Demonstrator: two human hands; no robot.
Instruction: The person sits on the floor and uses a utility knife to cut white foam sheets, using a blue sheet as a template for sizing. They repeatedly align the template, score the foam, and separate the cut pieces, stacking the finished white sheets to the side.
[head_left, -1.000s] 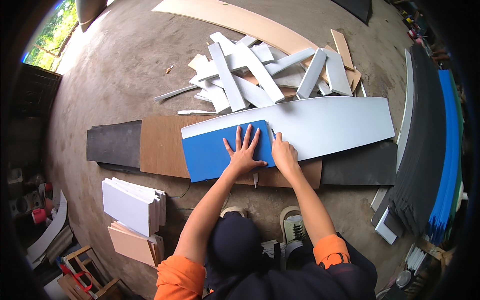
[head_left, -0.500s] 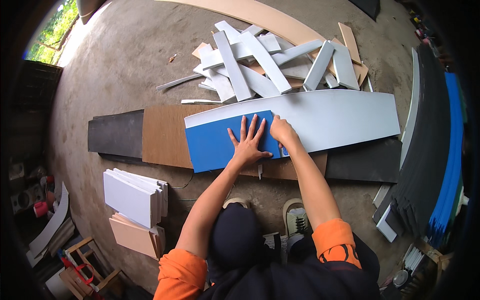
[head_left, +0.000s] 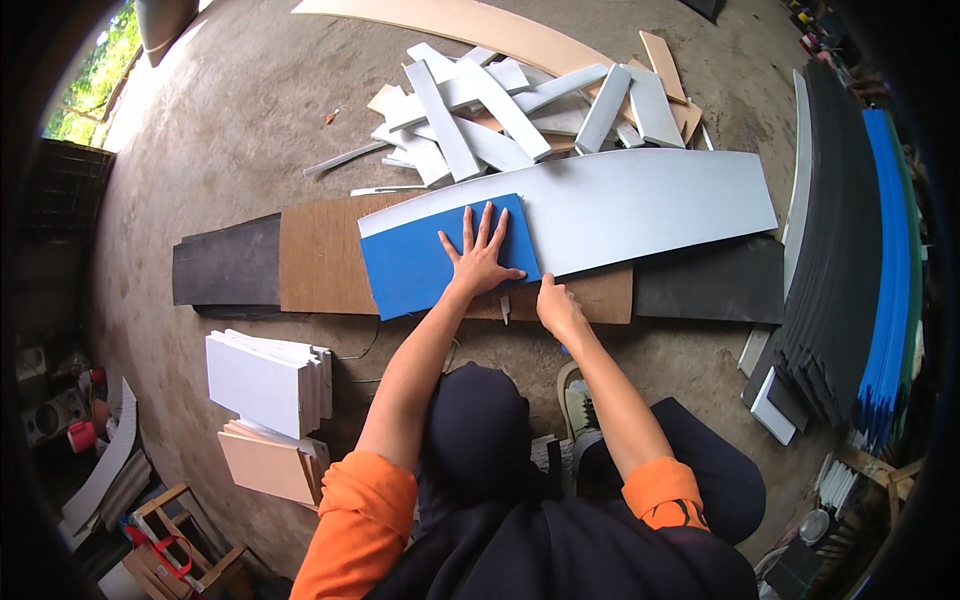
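White foam-like sheet lies just ahead of both hands, its long axis running left to right across the body and tipping a little farther away toward the right. Over its left part rests a blue panel, whose right-hand edge crosses that long axis almost squarely, pointing from the far side back toward the person. That edge passes between the hands: the left hand lies palm down on the panel, open with fingers well spread and grasping nothing, while the right hand is at the edge's near corner and is the closer of the two to it. Its fingers are curled tight, seemingly around a cutter, of which only a small blue end shows below the hand; the blade cannot be made out. Beneath the sheet, a brown board extends to the left of the hands. Compared with half a second ago, the right hand has come from near the far corner of the panel's edge down to the near one, while the left keeps its spread, flat placement on the panel.
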